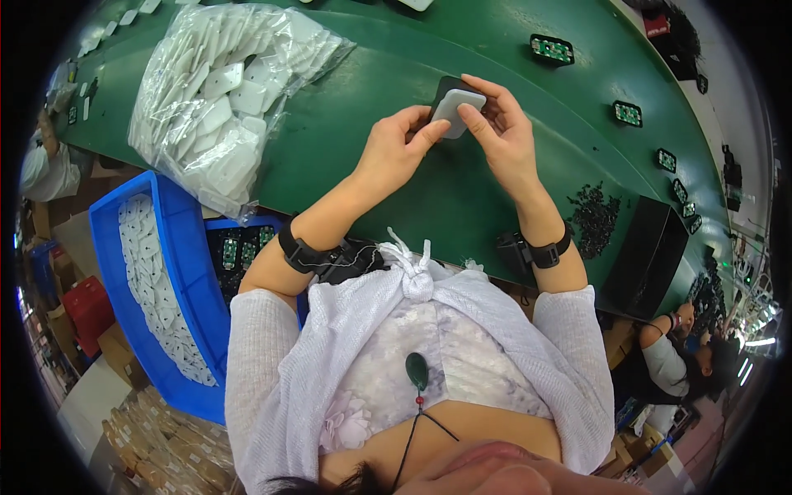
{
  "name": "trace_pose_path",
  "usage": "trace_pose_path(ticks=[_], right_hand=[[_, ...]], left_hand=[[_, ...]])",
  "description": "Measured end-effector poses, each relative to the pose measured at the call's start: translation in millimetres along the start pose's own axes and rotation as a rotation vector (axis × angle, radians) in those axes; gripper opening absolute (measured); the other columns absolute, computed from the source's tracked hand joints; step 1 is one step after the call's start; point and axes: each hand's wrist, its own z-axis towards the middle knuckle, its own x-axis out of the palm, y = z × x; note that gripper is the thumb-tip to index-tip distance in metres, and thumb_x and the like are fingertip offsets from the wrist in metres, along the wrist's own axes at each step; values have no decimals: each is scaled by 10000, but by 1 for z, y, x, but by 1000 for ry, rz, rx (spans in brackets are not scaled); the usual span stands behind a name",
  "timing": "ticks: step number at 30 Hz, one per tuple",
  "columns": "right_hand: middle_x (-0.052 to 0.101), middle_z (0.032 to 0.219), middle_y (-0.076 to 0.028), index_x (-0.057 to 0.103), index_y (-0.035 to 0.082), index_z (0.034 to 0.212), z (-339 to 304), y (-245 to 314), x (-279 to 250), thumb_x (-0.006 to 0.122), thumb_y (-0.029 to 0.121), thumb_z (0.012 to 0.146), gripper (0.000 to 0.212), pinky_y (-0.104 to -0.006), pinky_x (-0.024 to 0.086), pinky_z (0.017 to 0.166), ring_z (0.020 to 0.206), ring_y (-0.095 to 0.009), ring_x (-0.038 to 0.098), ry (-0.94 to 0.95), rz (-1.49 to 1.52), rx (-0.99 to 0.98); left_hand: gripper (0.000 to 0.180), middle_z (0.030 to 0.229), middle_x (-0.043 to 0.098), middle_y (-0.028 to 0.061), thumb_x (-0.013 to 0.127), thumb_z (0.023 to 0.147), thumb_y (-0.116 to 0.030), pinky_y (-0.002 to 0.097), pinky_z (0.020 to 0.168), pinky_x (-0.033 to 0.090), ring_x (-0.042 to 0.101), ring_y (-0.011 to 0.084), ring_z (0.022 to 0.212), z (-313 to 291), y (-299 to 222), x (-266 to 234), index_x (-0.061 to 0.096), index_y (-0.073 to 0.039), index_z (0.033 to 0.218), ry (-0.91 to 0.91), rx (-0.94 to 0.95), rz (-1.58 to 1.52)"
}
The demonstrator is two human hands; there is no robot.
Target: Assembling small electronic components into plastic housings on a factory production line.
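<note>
Above the green table, my two hands hold one small black plastic case (446,84) with a pale grey-white cover plate (459,113) lying against its face. My left hand (396,144) grips the lower left side, its thumb at the plate's edge. Around the right side closes my right hand (503,124), the thumb pressing on the plate and the fingers behind the case. Whether the plate is seated in the case, I cannot tell. To the left lies a clear plastic bag (285,70) full of white cover plates (223,80).
Several black cases with green circuit boards (552,50) sit along the table's (371,214) far right. Small black parts (596,219) lie in a pile beside a black box (648,257). A blue bin (186,247) of white plates stands at left. A co-worker (668,355) is at lower right.
</note>
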Motion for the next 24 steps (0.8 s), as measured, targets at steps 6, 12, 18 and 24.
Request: trace_pose_path(ticks=[6,12,18,24], right_hand=[[646,1052,-77,574,18,1229,22,6,6,679,126,879,382,-285,505,831,937,-137,612,-32,-178,-180],[639,1086,-87,573,8,1182,96,-7,-31,689,163,884,356,-279,478,879,966,-155,608,-161,-501,-291],[678,985,-96,609,19,1131,171,-19,-74,660,175,887,294,-290,495,814,907,-171,632,-26,-632,-226],[672,1001,-44,638,6,1130,202,-11,-79,634,151,911,263,-246,472,820,918,-130,607,138,-703,-13]], left_hand=[[352,894,694,110,637,915,-252,267,658,493,620,138,729,6,-7,-6,621,33,1122,22,-29,-26],[194,916,639,114,646,879,-156,345,695,498,611,251,774,10,-30,-58,621,-23,1017,-430,511,535],[240,983,637,94,559,785,29,397,870,429,552,296,1030,-7,-21,-158,652,-62,986,-680,390,1339],[394,1265,581,57,525,794,13,454,950,394,485,290,1205,-18,-10,-175,628,-92,1160,-565,231,1632]])
